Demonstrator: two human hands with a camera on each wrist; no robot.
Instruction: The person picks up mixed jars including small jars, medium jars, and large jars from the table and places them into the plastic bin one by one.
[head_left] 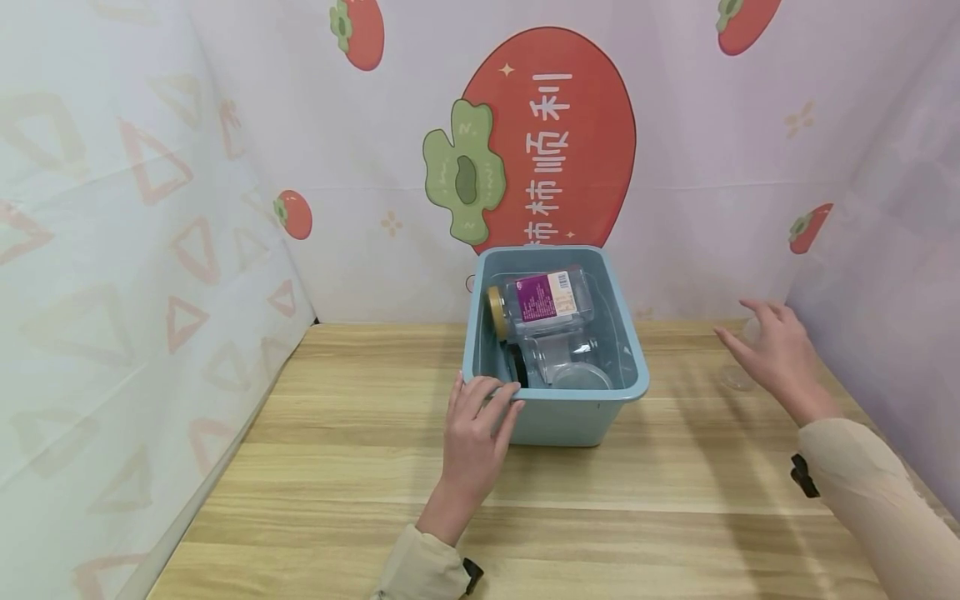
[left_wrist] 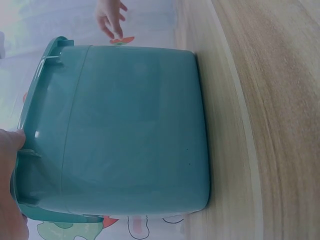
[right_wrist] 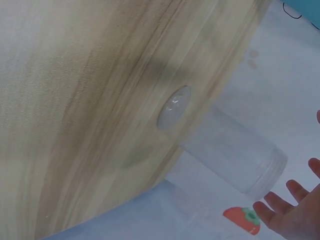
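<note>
A light-blue plastic bin (head_left: 558, 421) stands on the table. My left hand (head_left: 476, 429) grips its rim at the near left corner, fingers over the edge and thumb outside. Inside lie a clear jar (head_left: 545, 298) with a gold lid and purple label, another clear jar (head_left: 551, 354) with a black lid, and a round clear container (head_left: 582, 377). Off to the right, a tall clear plastic jar (right_wrist: 232, 150) stands upright on the table. My right hand (head_left: 776, 354) reaches beside its top, fingers spread, with the fingertips close to its mouth in the right wrist view.
The wooden table (head_left: 337, 467) meets a patterned cloth (head_left: 375, 250) behind it. More cloth hangs along the left (head_left: 150, 275) and right sides, and the right arm is near the right one. The bin stands near the back cloth.
</note>
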